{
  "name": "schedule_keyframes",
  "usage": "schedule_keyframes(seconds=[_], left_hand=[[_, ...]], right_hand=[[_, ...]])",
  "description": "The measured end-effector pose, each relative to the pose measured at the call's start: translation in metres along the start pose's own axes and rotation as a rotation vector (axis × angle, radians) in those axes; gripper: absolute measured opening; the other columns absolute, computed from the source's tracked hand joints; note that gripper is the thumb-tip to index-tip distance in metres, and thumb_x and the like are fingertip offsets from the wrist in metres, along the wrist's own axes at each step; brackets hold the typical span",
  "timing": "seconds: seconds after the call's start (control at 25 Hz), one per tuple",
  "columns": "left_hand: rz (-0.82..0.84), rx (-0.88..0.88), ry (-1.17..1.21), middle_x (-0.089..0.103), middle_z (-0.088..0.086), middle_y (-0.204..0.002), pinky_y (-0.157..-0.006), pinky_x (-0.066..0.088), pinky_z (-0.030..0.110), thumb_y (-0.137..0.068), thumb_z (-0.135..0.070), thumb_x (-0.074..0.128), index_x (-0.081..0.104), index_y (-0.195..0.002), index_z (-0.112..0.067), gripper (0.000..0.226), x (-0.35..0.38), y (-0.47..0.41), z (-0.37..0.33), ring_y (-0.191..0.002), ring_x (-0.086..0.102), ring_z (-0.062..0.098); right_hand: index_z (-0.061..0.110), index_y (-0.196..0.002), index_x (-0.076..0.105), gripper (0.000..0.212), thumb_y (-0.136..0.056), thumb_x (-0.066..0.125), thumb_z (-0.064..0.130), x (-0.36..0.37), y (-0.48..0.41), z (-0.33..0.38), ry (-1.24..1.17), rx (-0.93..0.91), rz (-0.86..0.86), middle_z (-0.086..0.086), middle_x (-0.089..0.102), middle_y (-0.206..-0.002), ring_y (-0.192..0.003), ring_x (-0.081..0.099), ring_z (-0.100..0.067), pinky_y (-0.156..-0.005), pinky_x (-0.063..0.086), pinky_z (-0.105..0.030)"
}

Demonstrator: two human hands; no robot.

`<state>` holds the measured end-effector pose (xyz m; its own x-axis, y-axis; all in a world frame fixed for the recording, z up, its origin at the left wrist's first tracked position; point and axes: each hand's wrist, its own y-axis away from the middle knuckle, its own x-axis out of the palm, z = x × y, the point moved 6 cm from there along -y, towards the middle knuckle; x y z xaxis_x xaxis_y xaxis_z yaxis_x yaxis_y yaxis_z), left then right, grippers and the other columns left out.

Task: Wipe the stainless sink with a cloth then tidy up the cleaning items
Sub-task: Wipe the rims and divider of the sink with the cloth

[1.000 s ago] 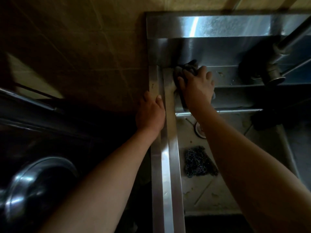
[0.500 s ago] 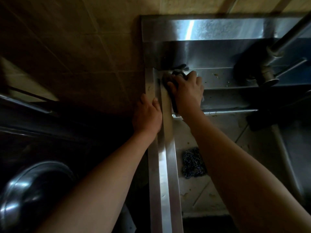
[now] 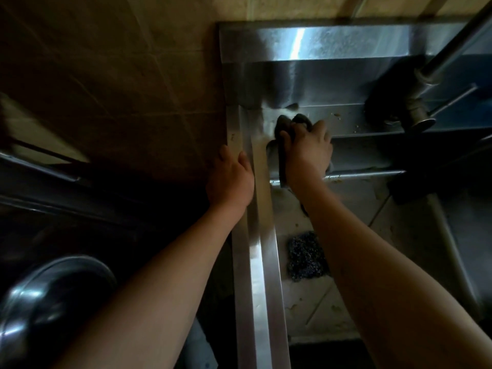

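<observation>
My right grip (image 3: 306,153) curls round a dark crumpled cloth (image 3: 286,123), pressed into the far-left corner of the shiny stainless steel sink (image 3: 262,235). My left grip (image 3: 230,179) lies loose on its rim, holding nothing.

Dim kitchen (steel sink (image 3: 262,262), tiled wall (image 3: 119,89))

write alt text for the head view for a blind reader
A person's right hand holds a dark cloth against the back left corner of a stainless sink, while the left hand rests on its rim. A steel scourer lies in the basin.
</observation>
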<state>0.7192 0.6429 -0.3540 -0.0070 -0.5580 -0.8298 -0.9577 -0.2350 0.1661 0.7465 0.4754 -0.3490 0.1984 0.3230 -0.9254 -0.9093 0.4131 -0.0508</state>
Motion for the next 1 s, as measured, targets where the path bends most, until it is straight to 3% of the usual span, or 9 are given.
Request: schedule_keyframes(seconds=[0.12, 0.2, 0.32, 0.48, 0.68, 0.8, 1.0], left_hand=[[-0.010, 0.013, -0.032, 0.050, 0.019, -0.122, -0.067, 0.036, 0.034, -0.096, -0.036, 0.033, 0.039, -0.125, -0.007, 0.042, -0.002, 0.000, 0.000, -0.098, 0.055, 0.035], [-0.008, 0.035, -0.107, 0.042, 0.020, -0.134, -0.079, 0.042, 0.040, -0.095, -0.037, 0.033, 0.032, -0.134, -0.007, 0.049, -0.005, 0.004, -0.003, -0.110, 0.050, 0.037], [-0.089, 0.152, -0.318, 0.037, 0.018, -0.138, -0.096, 0.034, 0.047, -0.094, -0.037, 0.035, 0.031, -0.136, -0.008, 0.050, -0.012, 0.013, -0.013, -0.121, 0.040, 0.036], [-0.120, 0.362, -0.288, 0.041, 0.019, -0.133, -0.094, 0.037, 0.045, -0.094, -0.034, 0.037, 0.042, -0.125, -0.006, 0.043, -0.011, 0.009, -0.051, -0.116, 0.043, 0.035], [-0.015, 0.481, -0.297, 0.044, 0.019, -0.128, -0.095, 0.036, 0.042, -0.094, -0.031, 0.039, 0.047, -0.121, -0.005, 0.038, 0.017, -0.022, -0.094, -0.117, 0.041, 0.034], [0.006, 0.490, -0.373, 0.043, 0.020, -0.130, -0.100, 0.032, 0.041, -0.095, -0.030, 0.037, 0.048, -0.121, -0.003, 0.038, 0.028, -0.031, -0.085, -0.120, 0.039, 0.036], [-0.039, 0.523, -0.415, 0.045, 0.020, -0.130, -0.096, 0.034, 0.045, -0.094, -0.030, 0.040, 0.047, -0.123, -0.005, 0.038, 0.038, -0.026, -0.083, -0.117, 0.043, 0.037]], right_hand=[[0.019, -0.117, 0.058, 0.035, -0.091, 0.047, 0.041, -0.005, 0.004, 0.001, -0.165, -0.043, 0.035, -0.013, 0.042, -0.117, -0.105, 0.046, -0.032, -0.090, 0.044, -0.044], [0.022, -0.118, 0.059, 0.035, -0.091, 0.047, 0.042, -0.013, 0.007, -0.007, -0.292, -0.031, 0.027, -0.010, 0.044, -0.113, -0.102, 0.048, -0.029, -0.088, 0.044, -0.038], [0.024, -0.117, 0.060, 0.034, -0.090, 0.049, 0.042, -0.029, 0.007, -0.031, -0.418, 0.032, -0.009, 0.000, 0.038, -0.103, -0.101, 0.048, -0.025, -0.082, 0.037, -0.027], [0.023, -0.117, 0.061, 0.034, -0.089, 0.052, 0.041, -0.048, -0.007, -0.061, -0.473, 0.072, -0.012, 0.004, 0.034, -0.100, -0.099, 0.050, -0.023, -0.083, 0.036, -0.025], [0.024, -0.113, 0.063, 0.031, -0.088, 0.053, 0.041, -0.058, -0.025, -0.070, -0.452, 0.069, -0.034, 0.002, 0.036, -0.099, -0.094, 0.051, -0.022, -0.081, 0.039, -0.026], [0.025, -0.115, 0.062, 0.032, -0.088, 0.054, 0.040, -0.059, -0.033, -0.055, -0.384, -0.041, -0.076, -0.007, 0.045, -0.103, -0.095, 0.049, -0.025, -0.081, 0.044, -0.034], [0.028, -0.123, 0.056, 0.036, -0.091, 0.045, 0.043, -0.025, -0.027, -0.024, 0.007, -0.251, 0.042, -0.011, 0.045, -0.123, -0.110, 0.041, -0.031, -0.088, 0.036, -0.039]])
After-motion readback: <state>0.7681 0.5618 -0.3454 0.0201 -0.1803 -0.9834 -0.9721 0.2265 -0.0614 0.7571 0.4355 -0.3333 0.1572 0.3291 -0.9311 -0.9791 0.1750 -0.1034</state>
